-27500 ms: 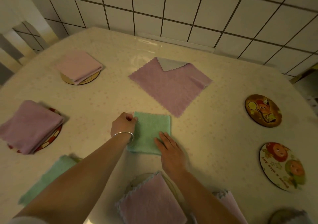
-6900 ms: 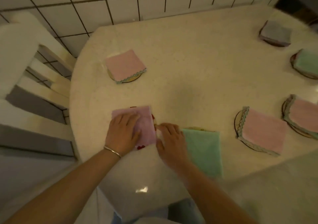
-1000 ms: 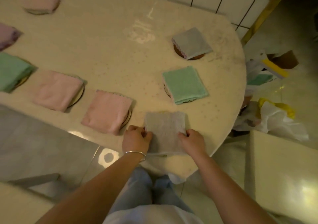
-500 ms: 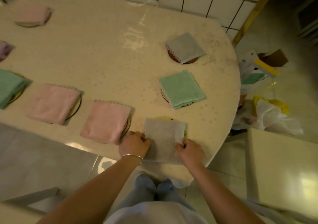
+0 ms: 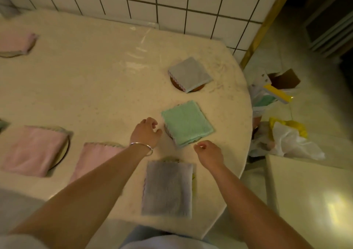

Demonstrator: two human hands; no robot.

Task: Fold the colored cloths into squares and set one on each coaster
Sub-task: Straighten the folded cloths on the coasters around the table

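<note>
Nearby, green cloth [image 5: 186, 123], no legible writing

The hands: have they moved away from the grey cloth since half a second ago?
Yes. Both hands, left and right, released the grey cloth and moved toward the green cloth.

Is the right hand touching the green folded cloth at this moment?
Apart. The head view shows bare table between the right hand and the green folded cloth.
</note>
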